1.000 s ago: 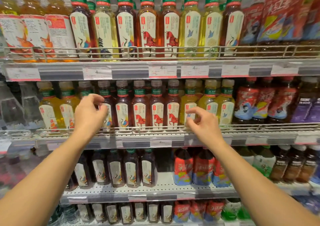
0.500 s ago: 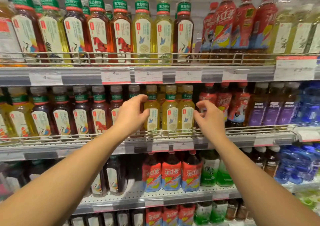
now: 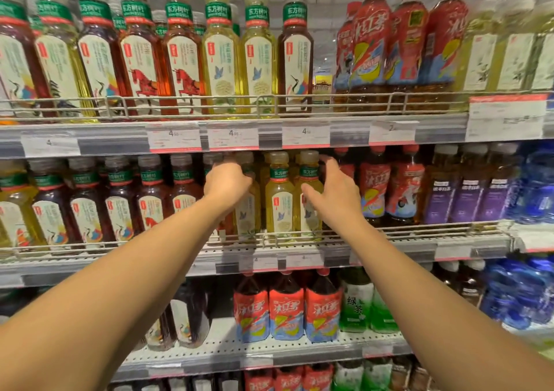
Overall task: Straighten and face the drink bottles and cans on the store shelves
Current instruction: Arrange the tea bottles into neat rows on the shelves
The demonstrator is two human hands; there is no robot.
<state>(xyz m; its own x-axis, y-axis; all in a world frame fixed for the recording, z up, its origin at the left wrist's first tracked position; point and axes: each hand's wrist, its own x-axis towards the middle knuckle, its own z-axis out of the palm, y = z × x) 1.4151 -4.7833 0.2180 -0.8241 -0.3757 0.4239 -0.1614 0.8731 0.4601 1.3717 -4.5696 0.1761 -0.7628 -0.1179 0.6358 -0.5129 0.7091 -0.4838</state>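
Store shelves (image 3: 269, 245): left grip (image 3: 227, 184) grasping 1 yellow tea bottle (image 3: 250, 208); right grip (image 3: 337, 194) released beside 2 others (image 3: 280, 202).

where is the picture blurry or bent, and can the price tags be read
Head view: right edge smears, blurring the pale green bottles and blue water bottles; wide-angle lens bows the top shelf rail; price tags show only a 4, fine print unreadable; centre stays fairly sharp.

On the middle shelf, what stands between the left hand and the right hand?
In the head view, one pale yellow tea bottle stands between the left hand and the right hand.
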